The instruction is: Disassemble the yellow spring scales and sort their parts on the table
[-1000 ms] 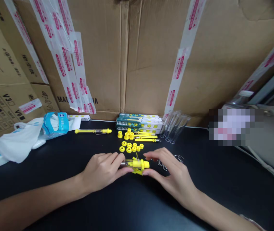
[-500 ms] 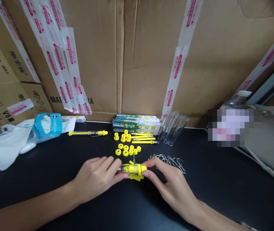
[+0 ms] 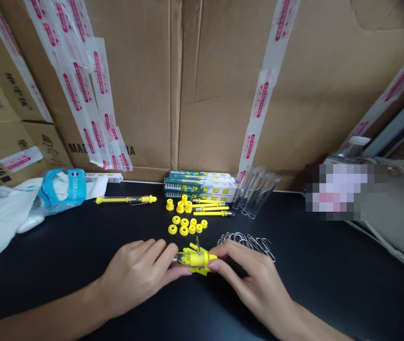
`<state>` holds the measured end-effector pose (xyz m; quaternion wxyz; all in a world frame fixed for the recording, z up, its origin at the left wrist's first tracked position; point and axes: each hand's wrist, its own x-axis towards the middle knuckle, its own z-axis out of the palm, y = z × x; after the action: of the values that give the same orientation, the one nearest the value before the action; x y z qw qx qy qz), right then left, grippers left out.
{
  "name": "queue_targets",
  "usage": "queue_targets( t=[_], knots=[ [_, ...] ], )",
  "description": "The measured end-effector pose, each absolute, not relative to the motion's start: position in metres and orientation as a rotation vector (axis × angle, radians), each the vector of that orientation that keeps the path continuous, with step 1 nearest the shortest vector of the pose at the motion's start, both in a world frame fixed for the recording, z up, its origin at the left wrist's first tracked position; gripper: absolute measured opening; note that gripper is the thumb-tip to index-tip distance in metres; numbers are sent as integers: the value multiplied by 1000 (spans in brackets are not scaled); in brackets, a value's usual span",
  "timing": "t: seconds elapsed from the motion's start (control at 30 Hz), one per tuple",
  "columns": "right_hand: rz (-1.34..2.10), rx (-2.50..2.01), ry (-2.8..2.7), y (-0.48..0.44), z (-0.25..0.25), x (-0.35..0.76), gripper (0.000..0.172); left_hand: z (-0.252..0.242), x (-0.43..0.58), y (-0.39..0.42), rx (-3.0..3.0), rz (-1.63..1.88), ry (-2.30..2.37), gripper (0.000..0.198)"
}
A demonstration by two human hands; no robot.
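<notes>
Lower centre: left hand (image 3: pixel 134 279) grip closed on yellow-capped clear tube (image 3: pixel 194 259) | right hand (image 3: pixel 255 289) grip pinching it | wire clips (image 3: pixel 246 241) just above

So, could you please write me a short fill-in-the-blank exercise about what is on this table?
The yellow tube piece sits between the left hand and the ____ hand.
The loose caps are ____ in colour.
The table has a ____ top.
Behind the clear tubes stands a wall of ____ boxes.

The missing words, in order: right, yellow, black, cardboard.
</notes>
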<state>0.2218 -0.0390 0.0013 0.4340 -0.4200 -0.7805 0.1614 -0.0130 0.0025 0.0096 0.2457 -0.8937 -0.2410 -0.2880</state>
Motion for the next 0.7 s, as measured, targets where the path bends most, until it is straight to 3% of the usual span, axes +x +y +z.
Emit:
queue_targets(
  t=[0.03, 0.3, 0.4, 0.6, 0.7],
  knots=[
    [388, -1025, -1920, -39, 0, 221, 2, 9, -13, 3, -2446, -782, -677, 36],
    [352, -908, -1927, -42, 0, 220, 20, 9, -13, 4, -2483, -843, -681, 37],
    [381, -986, -1919, -42, -2, 219, 10, 11, -12, 4, -2485, -850, -657, 37],
    [457, -858, -1950, -28, -8, 222, 9, 8, -10, 6, -2449, -816, -678, 37],
    [393, -682, -2019, -17, -10, 227, 19, 6, -11, 8, -2462, -816, -732, 35]
  ],
)
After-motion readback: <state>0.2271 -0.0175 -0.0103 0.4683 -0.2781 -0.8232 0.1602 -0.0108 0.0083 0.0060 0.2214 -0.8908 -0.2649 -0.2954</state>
